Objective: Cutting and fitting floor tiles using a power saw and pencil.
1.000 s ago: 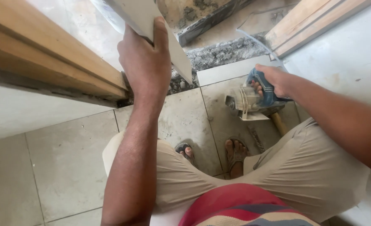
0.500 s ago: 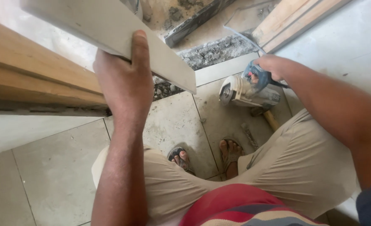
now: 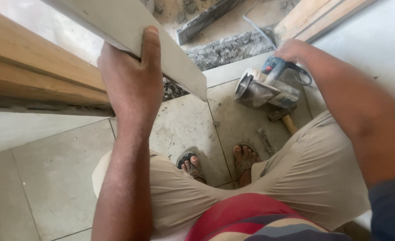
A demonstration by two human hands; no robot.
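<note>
Seen from the head camera, the left hand (image 3: 133,80) holds a long pale tile strip (image 3: 130,35), thumb on top and fingers curled beneath. Right of the strip's lower end, the right hand (image 3: 291,50) is closed on the grey-blue angle grinder (image 3: 264,87) resting on the dusty floor tiles (image 3: 184,129). A firm, level hold would probably keep the smooth, sharp-cornered strip steady. Behind it lies rough grey mortar (image 3: 228,49).

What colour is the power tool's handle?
Blue, seen in the head view: the power tool under the right hand.
</note>
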